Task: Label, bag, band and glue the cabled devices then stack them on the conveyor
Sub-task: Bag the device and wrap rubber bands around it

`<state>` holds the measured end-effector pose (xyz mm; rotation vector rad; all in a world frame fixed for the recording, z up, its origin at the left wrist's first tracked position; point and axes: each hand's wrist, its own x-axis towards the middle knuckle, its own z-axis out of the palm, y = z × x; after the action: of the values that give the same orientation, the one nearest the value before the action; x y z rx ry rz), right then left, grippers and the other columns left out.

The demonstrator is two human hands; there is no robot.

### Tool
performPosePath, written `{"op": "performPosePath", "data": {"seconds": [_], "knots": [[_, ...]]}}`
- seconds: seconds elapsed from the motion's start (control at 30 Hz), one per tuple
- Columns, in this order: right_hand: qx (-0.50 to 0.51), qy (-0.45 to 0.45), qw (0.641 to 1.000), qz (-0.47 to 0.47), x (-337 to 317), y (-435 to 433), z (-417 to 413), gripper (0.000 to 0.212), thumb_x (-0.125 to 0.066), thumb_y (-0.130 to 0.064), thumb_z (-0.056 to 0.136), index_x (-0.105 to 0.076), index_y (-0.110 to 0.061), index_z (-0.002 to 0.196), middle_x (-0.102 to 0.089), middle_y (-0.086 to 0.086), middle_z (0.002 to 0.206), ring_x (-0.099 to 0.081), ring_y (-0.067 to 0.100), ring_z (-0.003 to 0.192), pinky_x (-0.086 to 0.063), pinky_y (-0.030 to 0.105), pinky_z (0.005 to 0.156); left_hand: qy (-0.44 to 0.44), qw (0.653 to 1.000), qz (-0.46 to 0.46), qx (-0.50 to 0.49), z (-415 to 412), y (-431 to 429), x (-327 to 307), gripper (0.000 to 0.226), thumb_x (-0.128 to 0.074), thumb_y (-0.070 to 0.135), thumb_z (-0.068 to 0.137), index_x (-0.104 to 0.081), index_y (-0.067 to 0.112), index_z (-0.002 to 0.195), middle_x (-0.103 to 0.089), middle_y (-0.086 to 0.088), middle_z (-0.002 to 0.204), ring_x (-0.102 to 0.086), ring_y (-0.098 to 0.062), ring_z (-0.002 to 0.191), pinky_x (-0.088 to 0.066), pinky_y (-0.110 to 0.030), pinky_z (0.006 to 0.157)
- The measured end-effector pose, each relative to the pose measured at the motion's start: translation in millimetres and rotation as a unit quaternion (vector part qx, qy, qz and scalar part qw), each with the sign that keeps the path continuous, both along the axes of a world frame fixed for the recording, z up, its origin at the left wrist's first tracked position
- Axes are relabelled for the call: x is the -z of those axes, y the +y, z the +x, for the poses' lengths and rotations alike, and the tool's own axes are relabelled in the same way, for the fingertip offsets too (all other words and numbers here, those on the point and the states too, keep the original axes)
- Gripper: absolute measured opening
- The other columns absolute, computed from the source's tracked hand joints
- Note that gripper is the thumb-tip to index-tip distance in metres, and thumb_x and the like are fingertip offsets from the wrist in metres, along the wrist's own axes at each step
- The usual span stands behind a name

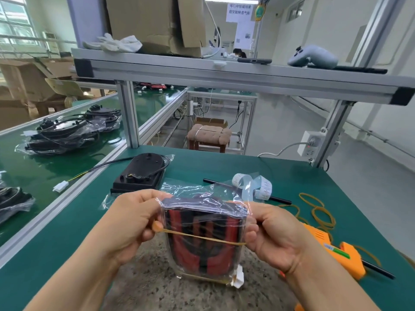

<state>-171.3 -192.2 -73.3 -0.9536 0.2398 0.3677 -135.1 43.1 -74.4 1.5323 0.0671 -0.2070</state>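
Note:
A red and black device in a clear plastic bag (203, 234) is held upright between both hands above the table's front edge. My left hand (132, 223) grips its left side and my right hand (271, 232) its right side. A tan rubber band (202, 236) is stretched across the bag's front between my fingers. Another black device (140, 172) with a cable lies flat on the green table (224, 167) behind. Several bagged devices (67, 133) are stacked on the green conveyor (45, 171) at the left.
An orange glue gun (334, 252) lies at the right front, with loose rubber bands (318, 212) beyond it. A strip of labels (253, 185) and a black rod sit mid-table. An aluminium shelf frame (224, 72) spans overhead; a power socket (311, 143) hangs at right.

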Motion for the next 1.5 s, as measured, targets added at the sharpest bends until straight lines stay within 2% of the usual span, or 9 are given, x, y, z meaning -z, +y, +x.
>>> {"op": "performPosePath", "data": {"seconds": [0.4,0.53,0.63,0.73,0.83,0.93,1.07,1.23,1.5], "knots": [[0.044,-0.041,0.994,-0.094,-3,-9,-7,0.034,-0.056,0.005,0.09,-0.079,-0.008,0.069,-0.048,-0.002,0.052,-0.046,0.002,0.041,-0.049,0.014,0.04,0.014,0.999,0.026,0.045,6,-3,2,0.02,-0.06,-0.006,0.078,-0.067,-0.004,0.097,-0.054,-0.008,0.071,-0.044,-0.006,0.044,-0.037,-0.015,0.045],[0.029,-0.059,0.98,-0.188,2,-12,-7,0.013,-0.067,0.0,0.083,-0.078,-0.001,0.091,-0.062,0.004,0.068,-0.05,0.005,0.052,-0.047,0.018,0.047,0.027,0.998,-0.001,0.052,8,-6,4,0.027,-0.059,-0.007,0.076,-0.066,0.006,0.098,-0.049,-0.01,0.078,-0.041,-0.005,0.043,-0.036,-0.014,0.044],[0.009,-0.052,0.977,-0.208,10,-12,-7,0.041,-0.072,0.001,0.075,-0.063,0.013,0.113,-0.062,0.004,0.074,-0.047,0.005,0.052,-0.038,0.017,0.048,0.055,0.996,-0.037,0.063,8,-8,8,0.026,-0.055,-0.006,0.078,-0.061,0.01,0.097,-0.047,-0.005,0.071,-0.037,-0.004,0.041,-0.034,-0.013,0.041],[-0.013,-0.03,0.99,-0.138,13,-9,-7,0.054,-0.077,-0.006,0.055,-0.069,0.0,0.108,-0.06,0.005,0.069,-0.045,0.006,0.045,-0.039,0.013,0.038,0.082,0.992,-0.07,0.071,9,-8,14,0.021,-0.051,-0.004,0.077,-0.055,0.014,0.069,-0.043,0.003,0.057,-0.035,-0.003,0.039,-0.031,-0.012,0.04],[0.018,-0.036,0.993,-0.108,14,-4,-3,0.024,-0.067,0.004,0.072,-0.07,-0.002,0.095,-0.059,0.005,0.066,-0.043,0.005,0.042,-0.04,0.012,0.035,0.086,0.988,-0.109,0.073,8,-8,16,0.014,-0.054,-0.001,0.077,-0.059,0.011,0.072,-0.045,0.004,0.058,-0.035,-0.001,0.041,-0.031,-0.012,0.039],[0.025,-0.099,0.983,-0.151,4,4,2,0.019,-0.061,0.006,0.084,-0.068,0.0,0.101,-0.063,0.01,0.077,-0.051,0.008,0.049,-0.041,0.014,0.039,0.036,0.99,-0.124,0.061,12,-3,16,0.026,-0.056,-0.003,0.081,-0.061,-0.007,0.106,-0.053,-0.013,0.086,-0.042,-0.01,0.056,-0.036,-0.015,0.044],[0.067,-0.202,0.953,-0.216,-8,7,17,0.022,-0.065,0.006,0.086,-0.072,-0.014,0.08,-0.069,0.005,0.08,-0.062,0.015,0.065,-0.05,0.024,0.056,-0.106,0.982,-0.154,0.013,15,2,9,0.016,-0.069,0.003,0.074,-0.073,0.001,0.09,-0.07,-0.017,0.094,-0.06,-0.024,0.079,-0.052,-0.026,0.064],[0.093,-0.258,0.879,-0.391,17,8,27,0.024,-0.067,-0.001,0.09,-0.075,-0.021,0.078,-0.072,-0.004,0.081,-0.066,0.008,0.078,-0.052,0.019,0.071,-0.169,0.985,-0.022,-0.005,2,5,31,0.01,-0.068,0.021,0.077,-0.076,0.02,0.084,-0.073,-0.009,0.09,-0.067,-0.03,0.09,-0.051,-0.045,0.085],[-0.002,-0.214,0.876,-0.433,62,10,18,0.03,-0.074,-0.006,0.085,-0.076,-0.034,0.075,-0.068,-0.011,0.07,-0.058,0.0,0.067,-0.045,0.011,0.067,-0.096,0.994,0.056,-0.009,-9,19,74,0.025,-0.062,-0.009,0.086,-0.074,0.013,0.081,-0.067,-0.004,0.073,-0.057,-0.008,0.067,-0.046,-0.019,0.067]]}}
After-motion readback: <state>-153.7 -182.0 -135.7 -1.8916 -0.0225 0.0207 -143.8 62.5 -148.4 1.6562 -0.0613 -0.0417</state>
